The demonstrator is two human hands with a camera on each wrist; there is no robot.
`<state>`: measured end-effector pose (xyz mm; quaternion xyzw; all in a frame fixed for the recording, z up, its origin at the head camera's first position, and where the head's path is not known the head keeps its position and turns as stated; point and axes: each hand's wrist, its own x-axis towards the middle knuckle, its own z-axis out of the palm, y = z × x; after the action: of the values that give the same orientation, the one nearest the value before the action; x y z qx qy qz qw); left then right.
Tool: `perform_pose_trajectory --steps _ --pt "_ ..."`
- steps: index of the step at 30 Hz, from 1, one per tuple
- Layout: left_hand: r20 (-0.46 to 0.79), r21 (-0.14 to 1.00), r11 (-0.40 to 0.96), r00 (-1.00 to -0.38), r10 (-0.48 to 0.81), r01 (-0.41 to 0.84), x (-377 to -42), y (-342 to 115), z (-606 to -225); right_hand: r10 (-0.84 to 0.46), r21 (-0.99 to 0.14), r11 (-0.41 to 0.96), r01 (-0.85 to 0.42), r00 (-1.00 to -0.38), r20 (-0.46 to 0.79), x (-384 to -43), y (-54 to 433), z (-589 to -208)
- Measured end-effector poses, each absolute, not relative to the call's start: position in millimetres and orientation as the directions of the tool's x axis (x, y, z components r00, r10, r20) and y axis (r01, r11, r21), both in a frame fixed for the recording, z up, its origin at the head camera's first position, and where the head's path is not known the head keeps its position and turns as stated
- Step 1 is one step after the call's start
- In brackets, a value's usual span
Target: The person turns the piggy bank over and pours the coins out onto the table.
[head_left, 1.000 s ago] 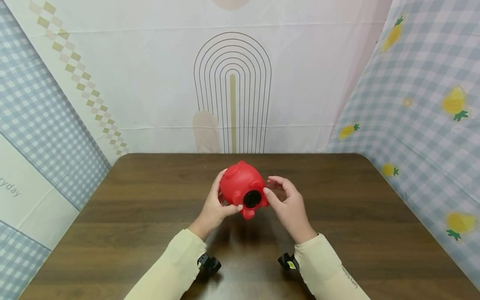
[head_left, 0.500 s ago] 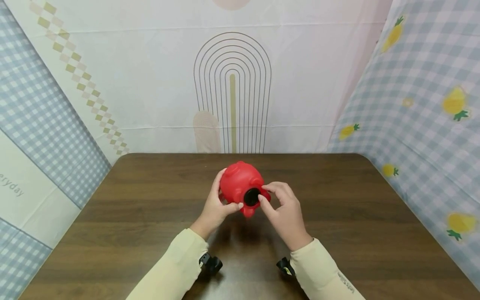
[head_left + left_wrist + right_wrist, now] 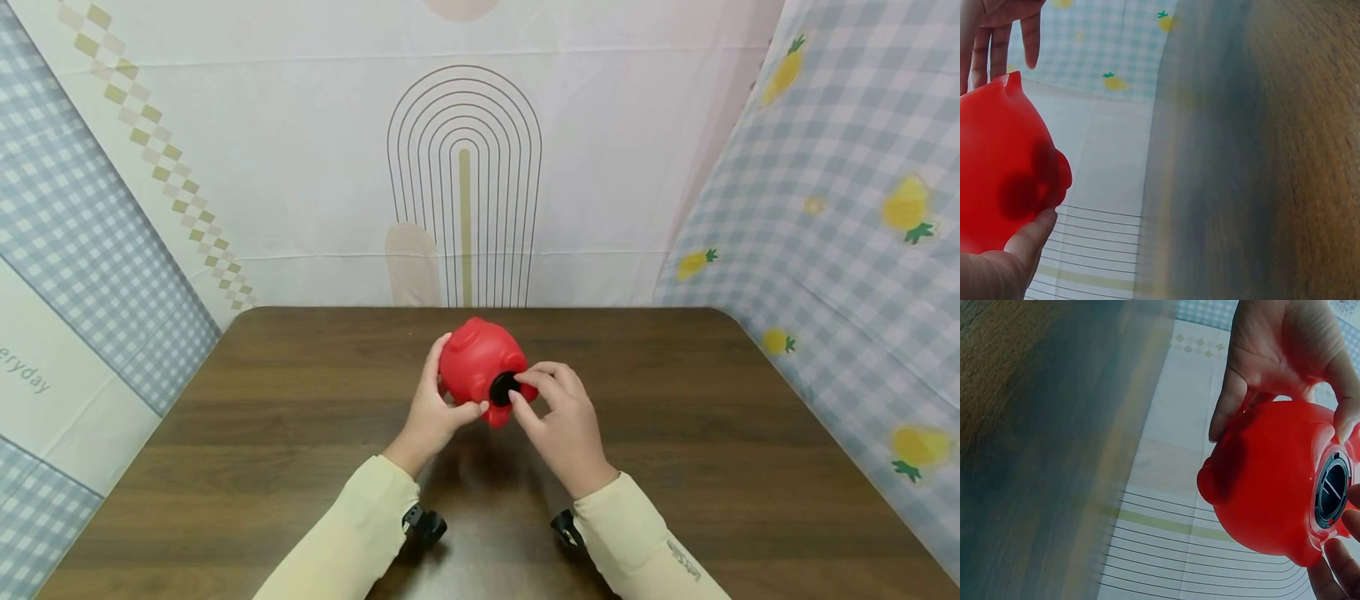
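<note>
A red piggy bank (image 3: 477, 360) with stubby rounded feet is tipped over the table, its round black plug (image 3: 502, 389) facing the person. My left hand (image 3: 433, 412) grips it from the left, thumb (image 3: 1033, 239) beside the plug end and fingers round the far side. At the plug, the thumb and forefinger of my right hand (image 3: 564, 423) pinch close together. The right wrist view shows the plug (image 3: 1333, 490) seated in its opening, slotted on its face, with fingertips (image 3: 1352, 520) at its edge.
Under the hands lies a dark brown wooden table (image 3: 315, 392). A white printed cloth (image 3: 315, 167) hangs behind it, with blue checked cloth (image 3: 840, 250) at both sides. Black wrist cameras (image 3: 424, 527) sit below the cream sleeves (image 3: 348, 533).
My right hand has moved left from the piggy bank's right side onto the black plug, its thumb and forefinger closing there. My left hand keeps its grip; the piggy bank has tilted slightly.
</note>
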<state>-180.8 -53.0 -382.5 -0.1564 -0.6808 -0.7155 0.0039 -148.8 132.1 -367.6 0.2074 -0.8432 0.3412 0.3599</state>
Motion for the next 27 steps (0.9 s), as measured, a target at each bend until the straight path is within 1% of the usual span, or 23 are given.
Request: perform_pose_trajectory --steps 6,11,17,23,27 --pt "0.241 0.971 -0.043 -0.954 0.181 0.237 -179 -51 -383 -0.137 -0.358 0.719 -0.596 -0.626 0.767 -151 129 -368" --pt "0.241 0.97 -0.022 -0.958 0.159 0.24 -179 -50 -385 -0.162 -0.303 0.757 -0.578 -0.617 0.77 -152 127 -369" --pt "0.242 0.97 -0.023 -0.959 0.151 0.241 -179 -50 -387 -0.18 -0.25 0.78 -0.574 -0.589 0.788 -154 123 -370" --pt "0.235 0.972 -0.017 -0.96 0.15 0.235 -179 -50 -388 -0.186 -0.221 0.783 -0.582 -0.557 0.809 -156 120 -371" --pt "0.222 0.975 -0.005 -0.965 0.138 0.224 -179 -49 -388 -0.187 -0.222 0.778 -0.588 -0.553 0.812 -157 119 -371"
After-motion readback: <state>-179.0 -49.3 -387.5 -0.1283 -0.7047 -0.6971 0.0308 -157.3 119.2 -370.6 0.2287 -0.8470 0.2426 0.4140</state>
